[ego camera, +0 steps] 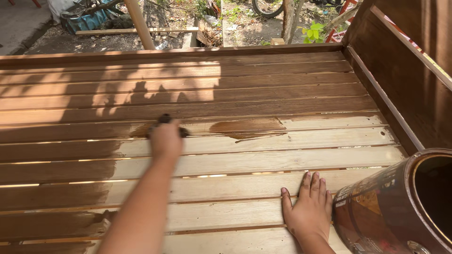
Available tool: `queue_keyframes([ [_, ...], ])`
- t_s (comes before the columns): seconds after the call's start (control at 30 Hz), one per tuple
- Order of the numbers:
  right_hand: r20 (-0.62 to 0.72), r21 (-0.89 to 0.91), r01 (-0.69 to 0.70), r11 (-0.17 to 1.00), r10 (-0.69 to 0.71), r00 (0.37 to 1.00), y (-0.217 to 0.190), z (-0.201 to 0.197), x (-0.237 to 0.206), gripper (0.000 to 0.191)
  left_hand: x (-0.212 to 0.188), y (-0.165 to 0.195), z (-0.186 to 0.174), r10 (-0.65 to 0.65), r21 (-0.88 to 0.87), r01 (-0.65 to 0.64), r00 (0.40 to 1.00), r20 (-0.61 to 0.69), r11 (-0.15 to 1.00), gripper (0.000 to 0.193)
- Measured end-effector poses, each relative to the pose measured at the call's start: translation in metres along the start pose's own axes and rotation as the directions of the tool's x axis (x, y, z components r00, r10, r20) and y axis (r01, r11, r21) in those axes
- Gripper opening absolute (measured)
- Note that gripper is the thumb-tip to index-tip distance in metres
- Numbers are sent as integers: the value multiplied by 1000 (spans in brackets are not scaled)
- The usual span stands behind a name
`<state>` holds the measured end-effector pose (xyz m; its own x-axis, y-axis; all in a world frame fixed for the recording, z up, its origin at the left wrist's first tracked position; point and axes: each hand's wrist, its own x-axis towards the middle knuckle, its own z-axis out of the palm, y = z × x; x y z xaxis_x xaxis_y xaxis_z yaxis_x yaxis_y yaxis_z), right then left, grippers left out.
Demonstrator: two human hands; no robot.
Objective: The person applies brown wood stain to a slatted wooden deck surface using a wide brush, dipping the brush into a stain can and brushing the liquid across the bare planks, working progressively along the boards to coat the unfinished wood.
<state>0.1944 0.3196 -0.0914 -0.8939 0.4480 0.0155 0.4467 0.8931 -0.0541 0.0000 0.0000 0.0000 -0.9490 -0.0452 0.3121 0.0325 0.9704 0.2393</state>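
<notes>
Here we see left hand [165, 139] gripping dark stain brush [165, 119] on slats [263, 160] | right hand [308, 209] flat, fingers together | open stain can [376, 207], contents hidden.

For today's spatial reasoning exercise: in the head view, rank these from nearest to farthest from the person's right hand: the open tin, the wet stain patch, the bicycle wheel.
1. Open tin: just right of the right hand, at the lower right corner.
2. Wet stain patch: on the slats ahead, slightly left.
3. Bicycle wheel: far off on the ground beyond the slatted frame, at the top edge.
</notes>
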Motion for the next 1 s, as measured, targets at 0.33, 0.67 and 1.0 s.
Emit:
queue_keyframes([
  [0.33,-22,-4,-15,1000,15,1000,3,6,5,93,-13,187,53,138,-695,-71,990,42,715,18],
  [0.67,-78,-6,3,1000,-3,997,11,19,-5,92,16,-113,-13,-344,-588,134,902,-262,798,10],
  [1.0,-111,-7,4,1000,-5,994,13,15,-5,92,-13,24,29,52,-113,-58,997,-62,992,22],
])
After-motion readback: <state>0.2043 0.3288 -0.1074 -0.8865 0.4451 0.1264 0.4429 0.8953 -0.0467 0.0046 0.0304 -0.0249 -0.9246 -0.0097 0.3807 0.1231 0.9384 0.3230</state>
